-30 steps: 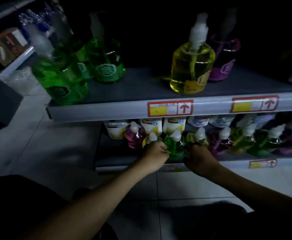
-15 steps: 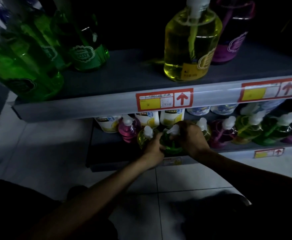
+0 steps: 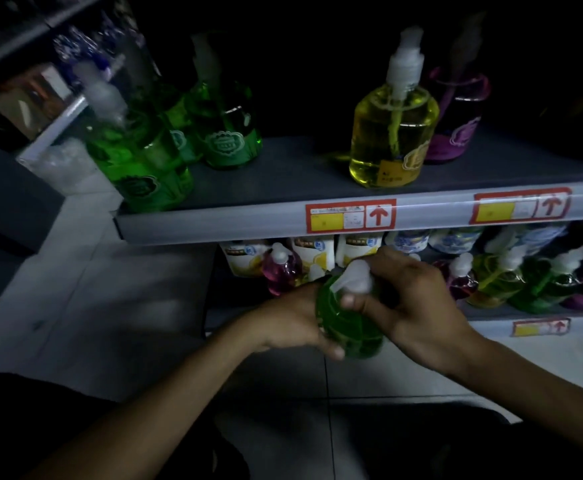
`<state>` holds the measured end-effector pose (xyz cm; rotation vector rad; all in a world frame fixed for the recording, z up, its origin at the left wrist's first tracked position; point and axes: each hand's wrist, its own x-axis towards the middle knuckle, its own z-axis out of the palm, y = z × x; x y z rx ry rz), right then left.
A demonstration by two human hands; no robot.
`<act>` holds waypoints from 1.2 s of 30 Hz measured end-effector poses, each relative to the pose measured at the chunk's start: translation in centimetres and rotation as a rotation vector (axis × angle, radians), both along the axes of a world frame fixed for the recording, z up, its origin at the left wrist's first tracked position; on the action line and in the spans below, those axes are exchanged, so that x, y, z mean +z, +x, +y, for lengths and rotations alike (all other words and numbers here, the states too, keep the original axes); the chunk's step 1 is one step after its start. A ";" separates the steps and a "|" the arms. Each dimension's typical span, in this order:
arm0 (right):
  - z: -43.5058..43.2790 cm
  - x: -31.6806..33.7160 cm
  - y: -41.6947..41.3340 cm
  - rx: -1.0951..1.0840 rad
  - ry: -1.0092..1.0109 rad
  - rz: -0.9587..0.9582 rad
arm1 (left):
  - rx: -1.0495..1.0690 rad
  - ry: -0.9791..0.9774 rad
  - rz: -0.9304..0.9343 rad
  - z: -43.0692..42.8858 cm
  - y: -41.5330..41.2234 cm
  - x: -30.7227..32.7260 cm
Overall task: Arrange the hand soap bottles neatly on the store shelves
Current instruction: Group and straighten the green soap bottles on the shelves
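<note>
A small green soap bottle [image 3: 347, 323] sits between both hands, held in front of the lower shelf [image 3: 491, 311] and clear of its surface. The left hand [image 3: 292, 322] wraps the bottle's left side and base, fingers [image 3: 333, 349] curled snugly under it. The right hand [image 3: 418, 306] closes over the white pump top [image 3: 356, 280], thumb pressed to the bottle's shoulder (the pump's nozzle points left). The bottle holds clear green liquid, filled nearly to the neck.

Behind it on the lower shelf stand a pink bottle [image 3: 279, 275], white pouches with yellow print [image 3: 312, 254], and to the right a crowded row of purple, yellow and green pump bottles [image 3: 511, 282], some leaning on each other.

On the upper shelf [image 3: 283, 174] a large yellow bottle [image 3: 392, 133] stands upright near the front edge, a purple bottle [image 3: 456, 123] just behind it. Well apart to the left, several large green bottles [image 3: 151, 157] cluster together, blurred. Red-framed price tags [image 3: 350, 216] line the shelf edge.
</note>
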<state>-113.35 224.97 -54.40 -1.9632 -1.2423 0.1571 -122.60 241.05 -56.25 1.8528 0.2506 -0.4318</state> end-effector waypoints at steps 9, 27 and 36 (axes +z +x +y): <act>5.5 9.5 2.1 0.009 0.397 0.608 | 0.349 -0.475 -0.325 2.2 -2.5 8.4; 10.0 8.7 0.9 0.203 0.297 0.586 | 0.650 -0.086 -0.566 7.0 -3.8 11.2; 13.8 7.3 1.1 0.108 0.264 0.360 | 0.758 0.409 -0.595 8.6 -2.2 9.4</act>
